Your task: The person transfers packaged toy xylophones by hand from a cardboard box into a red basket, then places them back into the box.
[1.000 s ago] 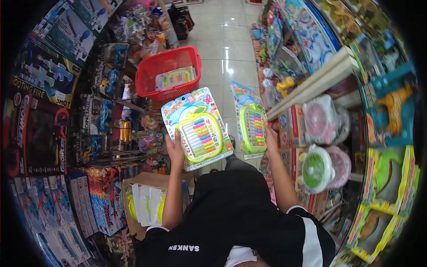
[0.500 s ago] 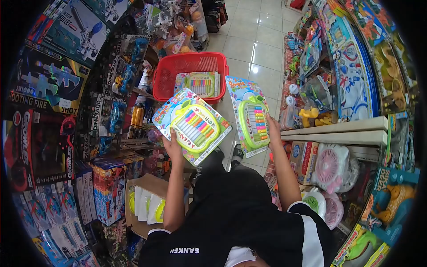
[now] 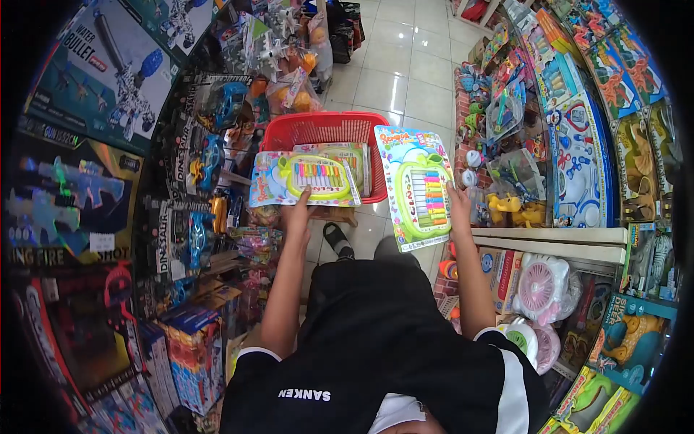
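My left hand (image 3: 297, 209) grips the lower edge of a carded toy (image 3: 273, 179) with a green apple-shaped frame and coloured rods. That card overlaps the front of a red plastic basket (image 3: 325, 124). A similar package (image 3: 366, 165) lies inside the basket, partly hidden behind the held card. On the right, my right hand (image 3: 458, 205) holds a second apple-framed card (image 3: 421, 148) by its right edge, beside the basket and tilted slightly.
Boxed toy guns (image 3: 69, 192) and dinosaur packs (image 3: 195, 231) line the left. Along the right are a white shelf edge (image 3: 542, 244), a pink fan (image 3: 536, 281) and bagged toys (image 3: 517, 173). A tiled aisle (image 3: 383, 72) runs ahead.
The left card has moved up to the basket's front and turned more level. The right card has turned more face-on. The view has shifted, and a sandalled foot now shows below the basket.
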Demonstrator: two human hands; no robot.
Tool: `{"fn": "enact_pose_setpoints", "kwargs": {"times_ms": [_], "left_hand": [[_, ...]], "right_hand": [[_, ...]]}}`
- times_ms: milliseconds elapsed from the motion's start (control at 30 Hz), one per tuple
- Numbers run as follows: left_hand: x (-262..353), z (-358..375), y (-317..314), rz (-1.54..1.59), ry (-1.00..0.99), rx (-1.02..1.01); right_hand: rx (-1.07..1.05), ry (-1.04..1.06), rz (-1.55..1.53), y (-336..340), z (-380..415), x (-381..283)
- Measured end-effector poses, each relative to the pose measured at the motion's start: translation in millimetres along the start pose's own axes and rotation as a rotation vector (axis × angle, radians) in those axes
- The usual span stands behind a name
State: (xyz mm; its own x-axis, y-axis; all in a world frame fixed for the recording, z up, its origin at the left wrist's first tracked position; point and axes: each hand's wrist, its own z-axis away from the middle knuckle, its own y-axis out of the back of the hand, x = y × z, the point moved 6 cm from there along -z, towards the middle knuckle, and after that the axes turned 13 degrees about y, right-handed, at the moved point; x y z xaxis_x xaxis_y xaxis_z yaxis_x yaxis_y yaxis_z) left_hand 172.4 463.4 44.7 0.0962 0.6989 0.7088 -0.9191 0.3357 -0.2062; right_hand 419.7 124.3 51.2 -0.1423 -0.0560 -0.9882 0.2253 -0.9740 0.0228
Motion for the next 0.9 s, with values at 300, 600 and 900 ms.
{"fn": "enact_pose_setpoints", "kwargs": {"times_ms": [300, 600, 900], "left_hand": [[-30.4, -102.9, -36.6, -0.027, 0.308, -0.166], [-107.1, -189.8, -39.0, -0.023, 0.606, -0.093], [-151.7, -208.3, 5.4, -0.113, 0.675, 0.045]], "right_hand": [[0.083, 0.025, -0.011, -27.9, -13.5, -14.6], [0.049, 0.028, 0.12, -35.6, -73.6, -9.8], [0.014, -0.044, 0.066, -77.3, -110.3, -11.9]]}}
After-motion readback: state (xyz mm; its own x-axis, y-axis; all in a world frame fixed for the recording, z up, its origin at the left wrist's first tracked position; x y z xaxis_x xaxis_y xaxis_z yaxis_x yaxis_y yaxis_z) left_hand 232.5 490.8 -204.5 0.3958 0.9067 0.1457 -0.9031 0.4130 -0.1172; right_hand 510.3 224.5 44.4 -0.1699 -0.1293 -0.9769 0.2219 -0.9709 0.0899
